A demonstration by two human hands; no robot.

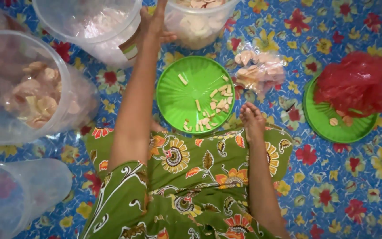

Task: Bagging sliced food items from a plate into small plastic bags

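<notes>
From my feed, left hand (155,22) reaches flat and wide-open against the clear tub of crackers (198,22) up top; right hand (252,118) rests loosely curled, empty, beside the green plate (173,95) and clear cracker bag (259,68).

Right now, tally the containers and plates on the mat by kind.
Clear plastic tubs: 4 — top left, top centre by the left hand with pale chips, left with chips, bottom left.
Green plates: 2 — centre, right under a red bag.
Clear chip bags: 1.
Total: 7
</notes>
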